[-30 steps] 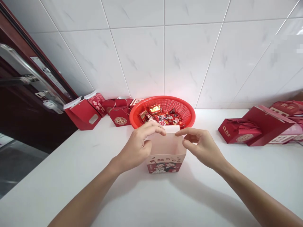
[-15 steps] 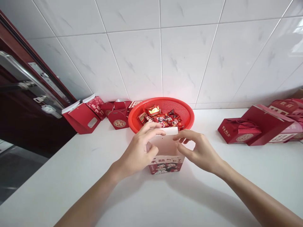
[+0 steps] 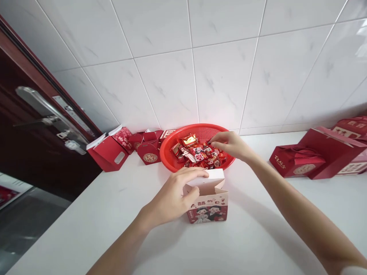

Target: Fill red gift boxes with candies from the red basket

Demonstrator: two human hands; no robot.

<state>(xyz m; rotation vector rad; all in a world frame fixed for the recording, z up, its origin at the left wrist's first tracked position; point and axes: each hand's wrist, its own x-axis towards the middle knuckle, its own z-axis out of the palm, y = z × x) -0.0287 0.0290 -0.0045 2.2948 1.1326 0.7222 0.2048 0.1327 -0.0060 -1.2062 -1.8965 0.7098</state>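
Observation:
A small paper gift box (image 3: 208,213), red and white with a cartoon couple on its front, stands upright with its top flaps open. My left hand (image 3: 176,193) grips its upper left side, fingers over the top and thumb at the front edge. Behind the box is a red plastic basket (image 3: 165,158) of wrapped candies (image 3: 199,153) in red and gold. Over the right part of the basket, my right hand (image 3: 231,146) pinches a small dark-wrapped candy (image 3: 209,143) at its fingertips; the fingers partly hide it.
Red gift boxes (image 3: 149,152) and a red paper bag (image 3: 107,154) stand left of the basket. More red boxes (image 3: 296,160) are grouped on the right. A tiled wall (image 3: 220,84) rises behind the white table (image 3: 243,244), and a dark door with a handle (image 3: 48,107) is at left.
My right hand has left the box's opening and reached forward into the basket, where it now pinches a candy. My left hand has closed on the box's left side. The view has shifted slightly.

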